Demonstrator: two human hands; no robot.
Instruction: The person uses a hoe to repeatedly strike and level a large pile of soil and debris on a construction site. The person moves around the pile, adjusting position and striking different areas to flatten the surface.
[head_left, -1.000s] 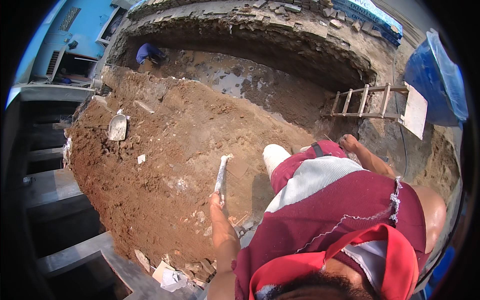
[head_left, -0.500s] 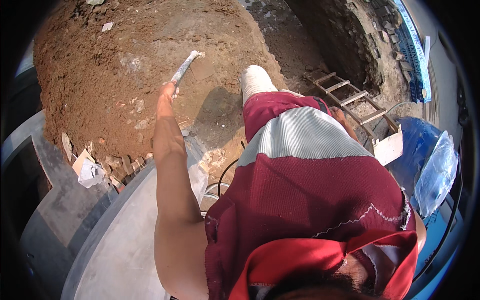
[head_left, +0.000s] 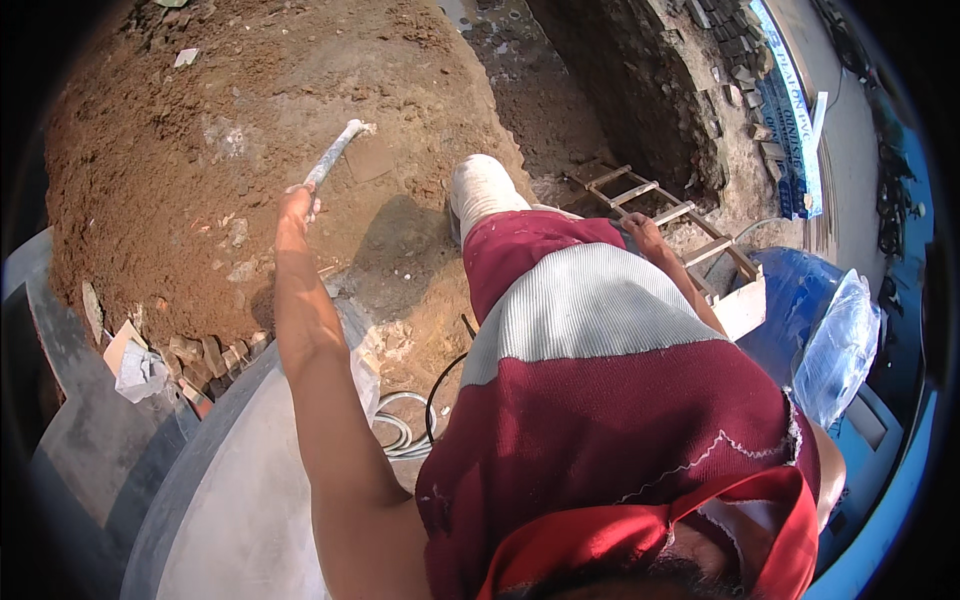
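Note:
My left hand (head_left: 298,203) is closed around the grey, stained handle (head_left: 335,158) of what looks like a hoe. Its whitish head end rests on the brown soil, and a square, soil-coloured blade (head_left: 370,160) shows beside it. My left arm reaches out almost straight. Beside my maroon shorts my right hand (head_left: 643,232) hangs low, near the rails of a wooden ladder (head_left: 675,213). Its fingers are partly hidden, and whether it touches the ladder is unclear.
A deep trench (head_left: 620,90) runs beyond the ladder. Broken bricks (head_left: 205,360) lie along the soil's near-left edge by a curved grey concrete surface (head_left: 240,460). A coiled hose (head_left: 405,430) lies near my body. A blue drum (head_left: 790,290) and clear plastic wrap (head_left: 840,345) stand right.
The view has shifted, so the soil and ladder appear further left. My right hand and forearm have come further into view beside the ladder. My left hand keeps its grip on the hoe.

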